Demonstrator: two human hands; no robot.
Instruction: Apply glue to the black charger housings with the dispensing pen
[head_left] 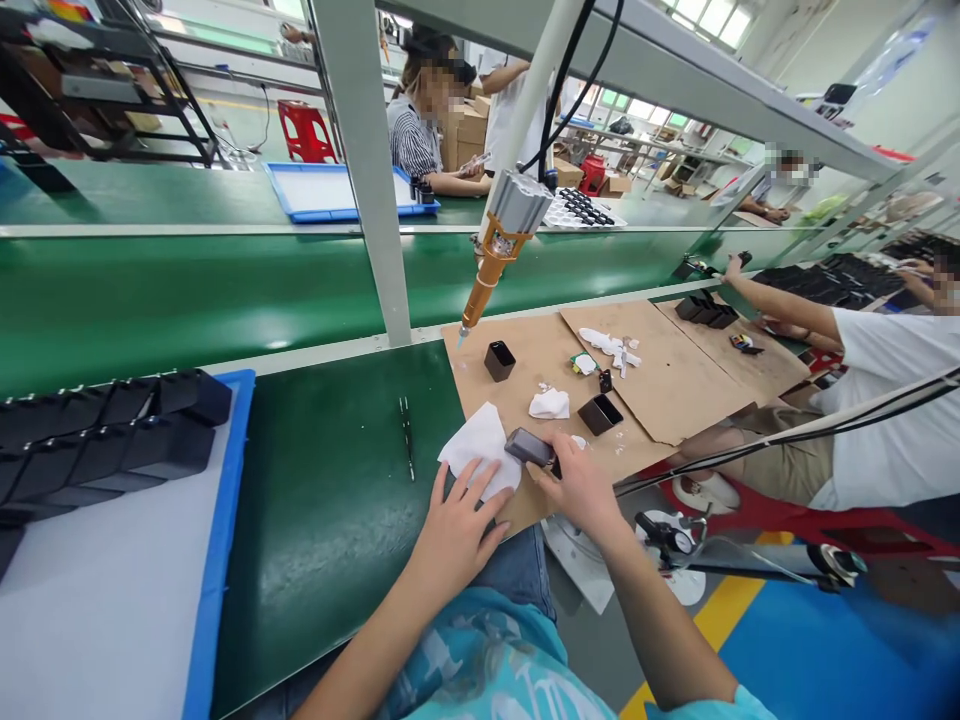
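My left hand (pixel 466 515) lies with its fingers spread on a white cloth or paper sheet (pixel 480 440) at the table's near edge. In my right hand (pixel 579 482) is a small dark rectangular case (pixel 528 447), gripped at its right end, its left end over the sheet's edge. Beyond my right hand an open black box (pixel 601 413) rests on the cardboard (pixel 517 400), close to a crumpled white wipe (pixel 550 404). Another black box (pixel 499 361) sits farther back. Black tweezers (pixel 406 438) lie on the green mat left of the sheet.
An orange dispensing tool (pixel 487 270) hangs above the cardboard. At left, a blue-rimmed tray (pixel 225 520) holds several black cases (pixel 112 440). A green circuit piece (pixel 584 363) lies near more wipes (pixel 611 346). A co-worker (pixel 885 400) sits at right; others work across the conveyor (pixel 187 290).
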